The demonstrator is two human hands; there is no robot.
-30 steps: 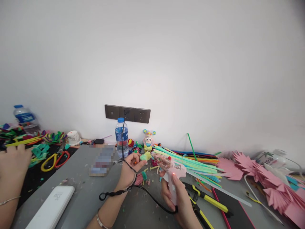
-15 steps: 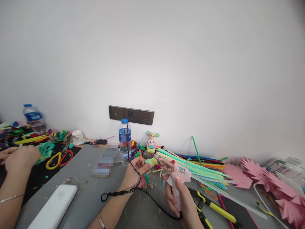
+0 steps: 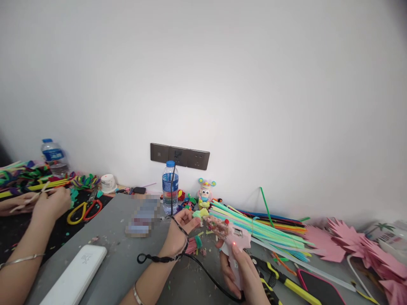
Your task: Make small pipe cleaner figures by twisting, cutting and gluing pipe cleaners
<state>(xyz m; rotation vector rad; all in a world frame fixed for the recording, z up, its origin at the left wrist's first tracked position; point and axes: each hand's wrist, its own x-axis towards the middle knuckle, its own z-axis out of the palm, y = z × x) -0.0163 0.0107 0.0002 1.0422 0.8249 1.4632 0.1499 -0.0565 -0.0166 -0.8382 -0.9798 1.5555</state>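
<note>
A small yellow-green fuzzy piece (image 3: 201, 213) is pinched between the fingertips of my left hand (image 3: 180, 226). My right hand (image 3: 238, 269) is wrapped round the handle of a pink glue gun (image 3: 239, 235), whose small red light glows. The gun's crusted nozzle points left and is close to the piece; whether they touch I cannot tell. A black cord (image 3: 206, 267) runs from the gun's base and loops across my left wrist. Below my left hand lies a pink bundle with a green band (image 3: 194, 244). A small colourful figurine (image 3: 205, 195) stands behind the piece.
Another person's hands (image 3: 52, 203) hold a pale strip at the left. Red-and-yellow scissors (image 3: 84, 212), a white power bank (image 3: 76, 275), a water bottle (image 3: 170, 186), pipe cleaners (image 3: 263, 228), yellow-black pliers (image 3: 291, 288), a phone (image 3: 319, 288) and pink folded paper (image 3: 359, 245) lie around.
The view has shifted slightly, so most things sit further right. The glue gun has moved a little left and down relative to the table. The other person's hands now show a pale strip.
</note>
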